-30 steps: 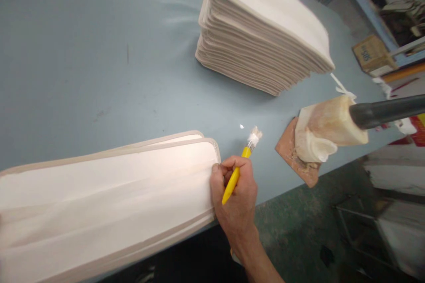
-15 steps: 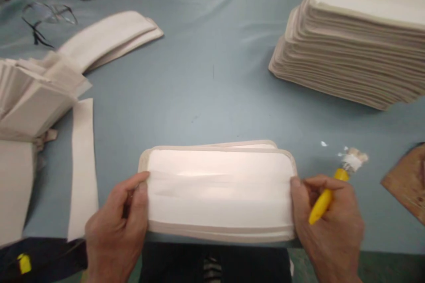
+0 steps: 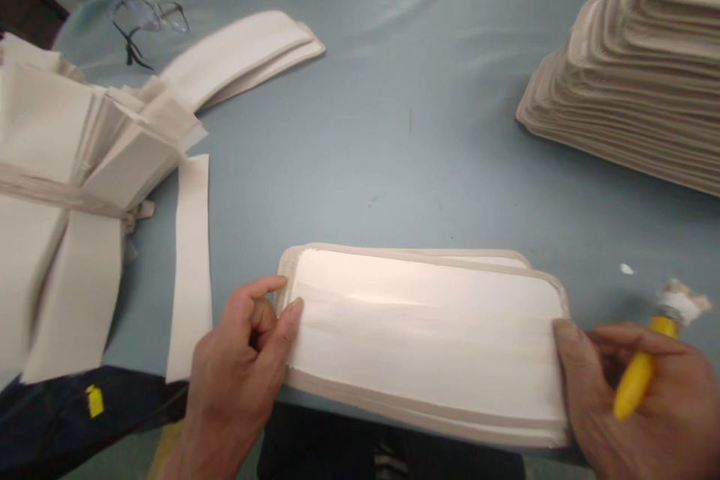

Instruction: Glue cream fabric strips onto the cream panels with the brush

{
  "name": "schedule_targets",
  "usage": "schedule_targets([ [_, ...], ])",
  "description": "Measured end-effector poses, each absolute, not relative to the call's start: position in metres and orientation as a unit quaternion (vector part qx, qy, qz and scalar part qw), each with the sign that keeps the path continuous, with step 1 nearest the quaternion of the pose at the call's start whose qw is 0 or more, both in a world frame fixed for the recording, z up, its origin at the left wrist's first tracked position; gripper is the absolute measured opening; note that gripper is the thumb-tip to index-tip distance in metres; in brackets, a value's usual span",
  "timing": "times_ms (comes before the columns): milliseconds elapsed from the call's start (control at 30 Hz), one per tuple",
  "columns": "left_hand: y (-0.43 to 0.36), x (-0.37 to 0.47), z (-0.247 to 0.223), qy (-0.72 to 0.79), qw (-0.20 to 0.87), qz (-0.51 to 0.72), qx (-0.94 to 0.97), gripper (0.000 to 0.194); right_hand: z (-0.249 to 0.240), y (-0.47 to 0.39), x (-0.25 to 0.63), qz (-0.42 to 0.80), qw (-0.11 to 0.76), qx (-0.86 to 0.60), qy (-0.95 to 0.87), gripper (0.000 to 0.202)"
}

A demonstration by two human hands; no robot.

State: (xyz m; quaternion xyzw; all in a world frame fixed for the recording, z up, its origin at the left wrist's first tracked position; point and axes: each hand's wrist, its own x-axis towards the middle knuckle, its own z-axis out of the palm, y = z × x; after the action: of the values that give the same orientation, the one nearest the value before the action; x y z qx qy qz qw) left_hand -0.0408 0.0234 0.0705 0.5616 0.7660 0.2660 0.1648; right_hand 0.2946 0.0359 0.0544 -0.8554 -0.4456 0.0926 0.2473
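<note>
A white rectangular panel with rounded corners and a beige border lies at the table's front edge, on top of at least one similar panel. My left hand grips its left end, thumb on the white face and index finger by the border; the other fingers are partly hidden. At the right end, the thumb of my right hand presses on the panel's edge. That same hand also holds a brush with a yellow handle, its bristles coated in white paste and pointing away from me.
A tall stack of similar panels stands at the back right. Leftward are a tied bundle of pale strips, a single strip, curved panels and eyeglasses. A white paste spot marks the tabletop near the brush.
My view has swung left, so everything sits further right in it. The panel now slants, right end nearer me. My left thumb has slid further onto its white face.
</note>
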Motion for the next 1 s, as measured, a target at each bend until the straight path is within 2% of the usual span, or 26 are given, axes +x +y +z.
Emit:
schedule_targets([
  [267,0.042,-0.05,0.081,0.788,0.231,0.237,0.52,0.048,0.056,0.034,0.295,0.1,0.241,-0.853,-0.452,0.053],
  [367,0.053,-0.054,0.089,0.775,0.245,0.197,0.547,0.056,0.06,0.036,0.292,0.1,0.243,-0.859,-0.44,0.051],
  [567,0.074,-0.063,0.095,0.736,0.262,0.125,0.611,0.056,0.068,0.044,0.285,0.111,0.244,-0.861,-0.433,0.054],
  [733,0.075,-0.07,0.088,0.724,0.271,0.121,0.623,0.065,0.07,0.046,0.284,0.11,0.239,-0.866,-0.424,0.05],
  [1000,0.078,-0.066,0.087,0.719,0.294,0.146,0.612,0.054,0.07,0.045,0.284,0.1,0.239,-0.864,-0.433,0.051],
])
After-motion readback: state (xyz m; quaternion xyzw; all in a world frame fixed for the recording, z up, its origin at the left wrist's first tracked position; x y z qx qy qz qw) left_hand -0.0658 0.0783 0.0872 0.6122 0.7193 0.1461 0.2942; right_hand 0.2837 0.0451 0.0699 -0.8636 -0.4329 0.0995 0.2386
